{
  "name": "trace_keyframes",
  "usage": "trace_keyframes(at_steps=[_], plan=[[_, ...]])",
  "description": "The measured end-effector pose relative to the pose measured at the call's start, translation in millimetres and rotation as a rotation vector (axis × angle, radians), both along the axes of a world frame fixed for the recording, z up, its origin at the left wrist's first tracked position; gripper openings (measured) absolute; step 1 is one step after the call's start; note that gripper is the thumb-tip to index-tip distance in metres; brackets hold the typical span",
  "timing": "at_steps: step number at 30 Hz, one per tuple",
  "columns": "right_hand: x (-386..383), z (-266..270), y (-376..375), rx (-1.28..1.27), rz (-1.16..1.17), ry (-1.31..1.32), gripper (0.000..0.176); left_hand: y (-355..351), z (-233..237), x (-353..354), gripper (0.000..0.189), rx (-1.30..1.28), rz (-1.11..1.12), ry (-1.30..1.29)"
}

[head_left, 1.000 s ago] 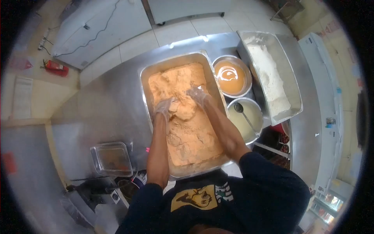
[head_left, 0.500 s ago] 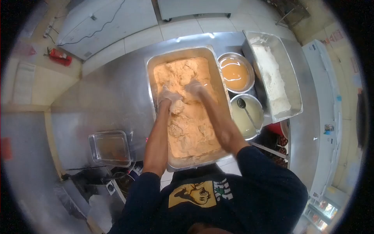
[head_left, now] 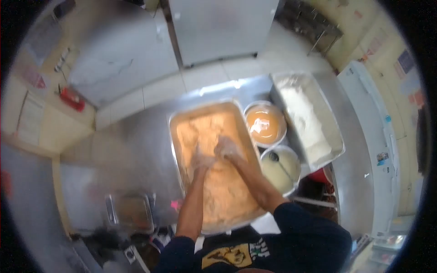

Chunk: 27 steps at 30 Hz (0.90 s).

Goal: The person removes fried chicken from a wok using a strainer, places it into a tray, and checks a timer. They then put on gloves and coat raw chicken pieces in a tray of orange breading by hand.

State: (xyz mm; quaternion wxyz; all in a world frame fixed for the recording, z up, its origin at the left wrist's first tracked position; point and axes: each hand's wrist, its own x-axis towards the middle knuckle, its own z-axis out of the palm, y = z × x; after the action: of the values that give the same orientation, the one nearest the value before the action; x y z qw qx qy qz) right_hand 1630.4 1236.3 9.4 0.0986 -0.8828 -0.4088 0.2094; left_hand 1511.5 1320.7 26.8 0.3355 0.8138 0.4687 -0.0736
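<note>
A deep metal pan [head_left: 173, 136] holds a thick bed of orange, floury powder [head_left: 227, 191] with lumps and hollows in it. Both of my hands, dusted with the powder, are in the pan over its middle. My left hand [head_left: 202, 159] touches the powder, thumb and fingers apart, the fingertips partly sunk in it. Just to its right and slightly farther away, my right hand [head_left: 227, 148] is at the powder too. Its fingers are bent downward and blurred, so whether they grip anything cannot be made out.
Right of the pan stand a bowl of orange liquid [head_left: 265, 125] and a bowl of pale liquid [head_left: 280, 175] with a dark ladle [head_left: 274, 156] in it. Beyond them is a long metal bin [head_left: 334, 132] of white flour. A clear tray [head_left: 130, 213] lies at the left.
The view has tilted up, so the pan and bowls sit lower in it. My hands stay in the powder; the right one has moved from a flatter reach to a more bent shape.
</note>
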Motion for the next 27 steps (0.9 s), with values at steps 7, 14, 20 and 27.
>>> trace_keyframes(at_steps=[7, 14, 20, 27], plan=[[28.6, 40.6, -30.4, -0.147, 0.181, 0.259, 0.039, 19.5, 29.2, -44.4, 0.08, -0.309, -0.134, 0.014], [-60.7, -72.2, -66.0, 0.214, -0.17, -0.527, 0.068, -44.2, 41.5, -52.2, 0.113, -0.051, -0.053, 0.238], [-2.4, -11.0, -46.7, 0.009, 0.064, 0.281, 0.064, 5.2, 5.2, -59.5, 0.12, -0.271, -0.097, -0.014], [-62.8, 70.3, -64.4, -0.309, -0.156, 0.397, 0.061, -36.0, -15.4, -75.0, 0.122, 0.042, 0.018, 0.111]])
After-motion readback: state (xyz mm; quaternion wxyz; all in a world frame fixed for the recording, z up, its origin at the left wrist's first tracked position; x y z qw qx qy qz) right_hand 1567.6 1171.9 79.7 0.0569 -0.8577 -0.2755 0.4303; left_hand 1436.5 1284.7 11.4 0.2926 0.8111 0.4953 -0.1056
